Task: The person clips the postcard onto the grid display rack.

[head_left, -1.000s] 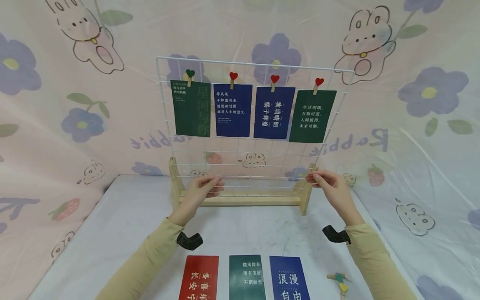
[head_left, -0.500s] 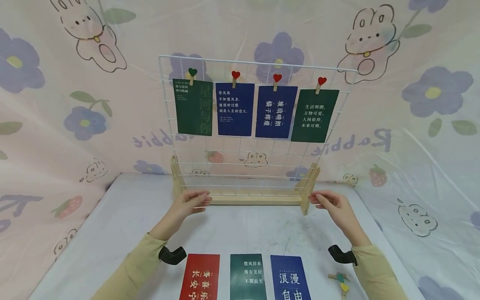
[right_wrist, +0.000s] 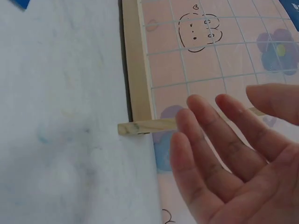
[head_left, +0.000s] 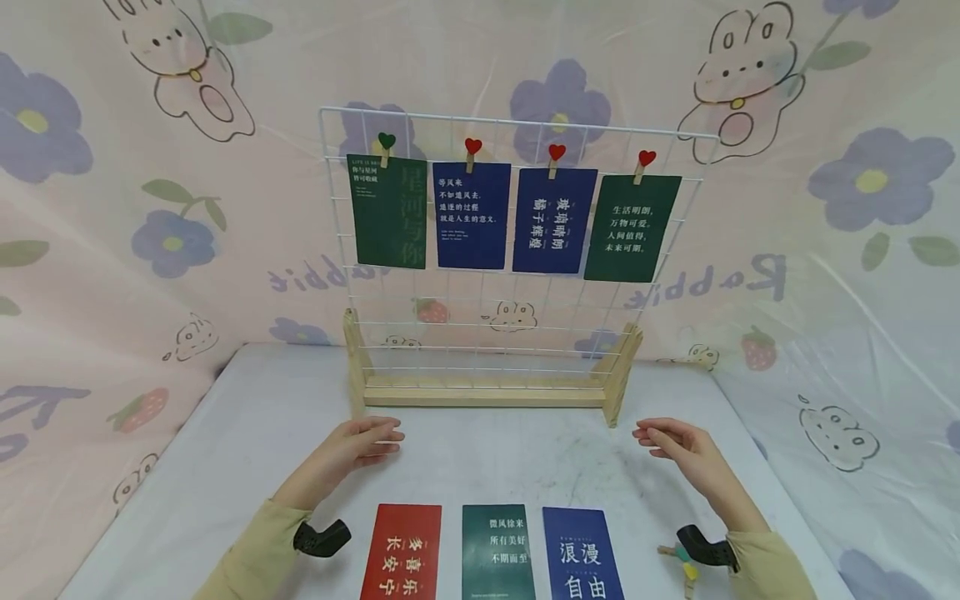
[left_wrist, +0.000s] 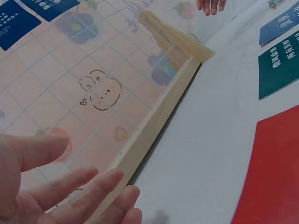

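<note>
Both hands are held apart over the table, fingers relaxed and nothing in them. My left hand (head_left: 345,454) is in front of the left end of the rack's wooden base (head_left: 483,397); its spread fingers show in the left wrist view. My right hand (head_left: 690,458) hovers in front of the base's right end, palm showing in the right wrist view. From the white wire grid hang a green card (head_left: 386,217), two blue cards (head_left: 471,218) and another green card (head_left: 632,233) in a row. A green heart clip (head_left: 387,140) holds the leftmost card; red heart clips (head_left: 557,152) hold the others.
On the table's near side lie a red card (head_left: 402,550), a green card (head_left: 495,558) and a blue card (head_left: 581,552), side by side. Small wooden clips with green and yellow hearts (head_left: 691,572) lie near the right wrist's black camera (head_left: 707,547). A patterned cloth hangs behind the rack.
Both hands have drawn back from the lower part of the rack toward the near side, the left also moving left and the right slightly right. The hung cards stay in place.
</note>
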`<action>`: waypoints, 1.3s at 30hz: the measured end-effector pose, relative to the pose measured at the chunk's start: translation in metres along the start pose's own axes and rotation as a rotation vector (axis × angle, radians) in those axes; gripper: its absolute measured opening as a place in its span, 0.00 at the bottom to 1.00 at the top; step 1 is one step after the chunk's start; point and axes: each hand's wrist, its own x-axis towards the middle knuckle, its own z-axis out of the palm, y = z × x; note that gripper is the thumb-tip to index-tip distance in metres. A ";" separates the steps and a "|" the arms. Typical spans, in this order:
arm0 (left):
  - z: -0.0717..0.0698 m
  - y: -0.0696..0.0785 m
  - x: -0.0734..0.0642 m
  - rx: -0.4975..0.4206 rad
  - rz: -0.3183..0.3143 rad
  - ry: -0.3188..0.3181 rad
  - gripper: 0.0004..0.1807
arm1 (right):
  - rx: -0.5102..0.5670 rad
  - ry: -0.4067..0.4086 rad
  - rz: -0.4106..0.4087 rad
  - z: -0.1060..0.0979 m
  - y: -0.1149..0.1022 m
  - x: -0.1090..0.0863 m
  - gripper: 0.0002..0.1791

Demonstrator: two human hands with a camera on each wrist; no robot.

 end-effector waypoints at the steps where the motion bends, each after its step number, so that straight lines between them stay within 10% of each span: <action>1: 0.000 -0.002 -0.001 -0.005 -0.007 -0.002 0.29 | 0.001 -0.008 0.007 0.000 0.002 -0.002 0.21; 39: -0.010 -0.032 -0.043 0.015 -0.136 -0.056 0.30 | 0.039 -0.081 0.297 0.001 0.034 -0.052 0.28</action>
